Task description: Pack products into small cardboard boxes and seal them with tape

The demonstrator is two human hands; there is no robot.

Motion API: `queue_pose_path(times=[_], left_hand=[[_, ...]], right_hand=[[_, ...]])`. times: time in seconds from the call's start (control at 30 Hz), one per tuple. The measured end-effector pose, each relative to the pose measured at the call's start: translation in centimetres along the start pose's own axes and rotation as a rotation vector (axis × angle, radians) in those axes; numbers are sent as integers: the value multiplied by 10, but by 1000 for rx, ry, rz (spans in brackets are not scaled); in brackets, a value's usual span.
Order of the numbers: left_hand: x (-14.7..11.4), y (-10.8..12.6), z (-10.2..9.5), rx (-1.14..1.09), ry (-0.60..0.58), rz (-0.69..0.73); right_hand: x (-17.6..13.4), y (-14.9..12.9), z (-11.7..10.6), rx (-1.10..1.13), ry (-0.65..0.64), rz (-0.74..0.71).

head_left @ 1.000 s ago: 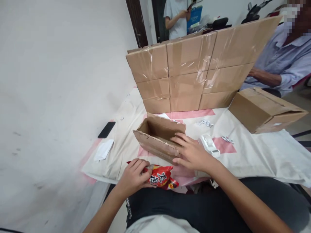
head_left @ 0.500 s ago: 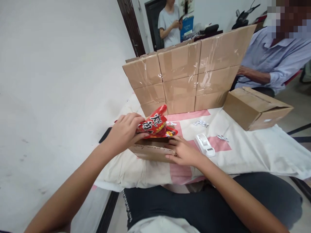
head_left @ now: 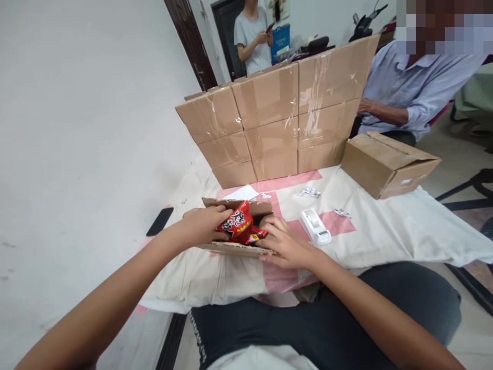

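Observation:
A small open-topped cardboard box (head_left: 234, 250) stands on the cloth in front of me. Inside its opening lies a red snack bag (head_left: 241, 226) with black-and-white lettering, its upper end still above the rim. My left hand (head_left: 206, 223) is closed on the bag's left side, fingers over the top. At the box's right front corner, my right hand (head_left: 287, 244) grips the wall, with fingers inside and the thumb outside. The bag's lower part is hidden in the box.
A tall taped cardboard panel (head_left: 269, 123) stands behind. A closed carton (head_left: 389, 164) sits at the right, and a white tape dispenser (head_left: 316, 226) lies nearby. A phone (head_left: 159, 221), white paper (head_left: 242, 193) and small scraps (head_left: 308, 192) rest on the cloth. Two other people are beyond.
My left hand has lowered the red bag from above the box into its opening. The box's back wall and the white paper now show. My right hand stays at the box's right corner.

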State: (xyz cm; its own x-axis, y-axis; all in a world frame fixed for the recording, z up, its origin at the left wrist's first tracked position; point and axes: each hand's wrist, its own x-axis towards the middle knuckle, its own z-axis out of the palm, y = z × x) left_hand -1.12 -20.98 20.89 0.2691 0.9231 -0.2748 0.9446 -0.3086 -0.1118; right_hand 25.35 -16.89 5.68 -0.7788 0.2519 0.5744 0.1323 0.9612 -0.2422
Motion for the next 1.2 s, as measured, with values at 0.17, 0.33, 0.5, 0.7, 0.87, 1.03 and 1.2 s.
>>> queue_pose_path(times=[0.17, 0.33, 0.5, 0.7, 0.87, 1.03, 1.2], left_hand=[[-4, -2, -2, -26, -7, 32], [-3, -21, 4, -256, -46, 63], [6, -36, 13, -548, -105, 131], [12, -31, 17, -543, -77, 174], [24, -15, 30, -175, -27, 156], [42, 6, 53, -142, -44, 272], [39, 11, 54, -120, 9, 270]], right_hand=[[-2, 4, 1, 33, 4, -61], [-6, 1, 0, 20, 111, -121], [-13, -1, 1, -19, 221, -156], [-16, -3, -4, -60, 348, -137], [-14, -5, -17, 9, 412, -27], [-18, -1, -14, 24, 381, 24], [-20, 0, -13, 25, 376, 9]])
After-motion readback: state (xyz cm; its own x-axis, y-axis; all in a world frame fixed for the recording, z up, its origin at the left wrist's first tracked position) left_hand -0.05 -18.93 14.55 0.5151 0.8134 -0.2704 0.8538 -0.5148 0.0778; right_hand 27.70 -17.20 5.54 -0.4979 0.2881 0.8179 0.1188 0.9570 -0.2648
